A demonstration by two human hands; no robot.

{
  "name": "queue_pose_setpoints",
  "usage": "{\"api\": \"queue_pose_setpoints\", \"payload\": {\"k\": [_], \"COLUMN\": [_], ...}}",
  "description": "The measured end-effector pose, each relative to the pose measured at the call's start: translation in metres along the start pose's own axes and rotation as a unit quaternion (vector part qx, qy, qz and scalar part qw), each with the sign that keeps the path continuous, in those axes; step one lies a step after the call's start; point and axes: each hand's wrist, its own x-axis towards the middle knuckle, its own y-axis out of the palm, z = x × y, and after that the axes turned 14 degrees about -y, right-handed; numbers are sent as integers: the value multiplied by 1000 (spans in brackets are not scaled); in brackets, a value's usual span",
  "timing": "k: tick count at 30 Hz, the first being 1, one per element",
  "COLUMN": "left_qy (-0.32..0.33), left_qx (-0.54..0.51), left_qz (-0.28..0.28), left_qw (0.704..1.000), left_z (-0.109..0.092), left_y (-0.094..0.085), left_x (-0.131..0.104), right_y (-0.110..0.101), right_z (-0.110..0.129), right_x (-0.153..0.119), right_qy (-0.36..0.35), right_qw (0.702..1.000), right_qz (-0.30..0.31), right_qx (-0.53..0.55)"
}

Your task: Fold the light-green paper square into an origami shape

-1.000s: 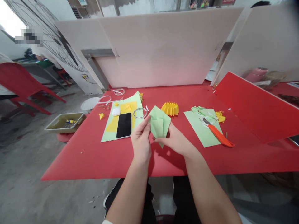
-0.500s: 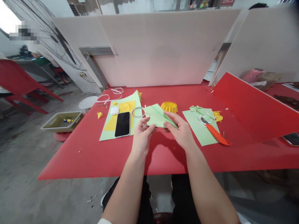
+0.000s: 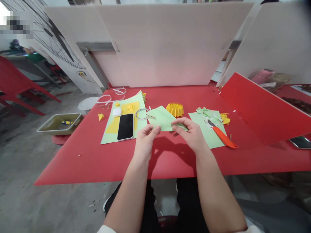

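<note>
A folded piece of light green paper point(image 3: 162, 118) is held up over the red table point(image 3: 116, 165). My left hand point(image 3: 146, 137) pinches its lower left edge between thumb and fingers. At the lower right edge, my right hand point(image 3: 190, 133) grips it the same way. Just behind the paper stands a pleated yellow paper piece point(image 3: 175, 110). To the left, a ring-shaped roll point(image 3: 142, 114) lies partly hidden by the paper. An orange-handled utility knife point(image 3: 224, 137) rests on a green sheet point(image 3: 209, 137) to the right, beside green paper scraps point(image 3: 205, 113).
A black-screened phone point(image 3: 125, 127) and a small white case point(image 3: 117, 112) lie on green and yellow sheets at left. Yellow scraps point(image 3: 225, 118) sit at right. A red board point(image 3: 267, 110) leans at the right. White panels point(image 3: 165, 45) stand behind. A bin point(image 3: 60, 124) is left of the table.
The green paper is spread wider between my hands, which have moved slightly apart. The whole view has tilted down a little.
</note>
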Motion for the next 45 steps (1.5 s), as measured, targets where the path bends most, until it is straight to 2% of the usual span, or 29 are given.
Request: {"api": "queue_pose_setpoints", "payload": {"k": [4,8,12,14,16,17,19,21,22,23,27,28,30,33,35,39,45], "left_qy": [45,88,97,129,209,260,361,426,436,433,375,371,375,382,384,379,353], "left_qx": [15,28,36,70,144,193,289,354,369,372,333,333,360,393,388,337,267], "left_qz": [-26,-46,-46,-75,-141,-178,-233,-246,-240,-229,-140,-121,-100,-100,-95,-79,-94], "left_qw": [999,995,994,986,957,929,855,796,785,788,854,858,848,830,833,858,892], "left_z": [-4,-8,-8,-9,-11,-13,-16,-19,-20,-20,-22,-23,-26,-29,-29,-26,-25], "left_y": [1,3,3,3,2,1,-1,-3,-4,-6,-11,-12,-15,-17,-18,-16,-9], "left_x": [-4,-7,-10,-13,-17,-20,-23,-24,-24,-24,-23,-23,-23,-22,-21,-22,-27], "right_y": [-2,1,2,2,2,2,2,2,2,1,-1,-1,-1,-1,-1,-1,-2], "right_z": [6,9,12,13,15,15,15,15,15,14,9,7,4,2,2,3,5], "right_x": [-1,-2,-3,-4,-5,-5,-5,-6,-6,-6,-8,-8,-8,-8,-8,-8,-9], "right_qy": [24,11,-8,-10,-8,-7,-8,-13,-16,-17,-22,-26,-42,-79,-97,-104,-125], "right_qw": [1000,1000,999,999,1000,1000,1000,1000,1000,1000,1000,1000,999,996,994,991,988], "right_qz": [1,-24,-33,-30,-22,-17,-11,-7,-7,-6,-9,-9,-9,0,6,-6,-7], "right_qx": [0,-12,-14,-16,-15,-14,-11,-8,-7,-7,-9,-11,-18,-37,-52,-81,-94]}}
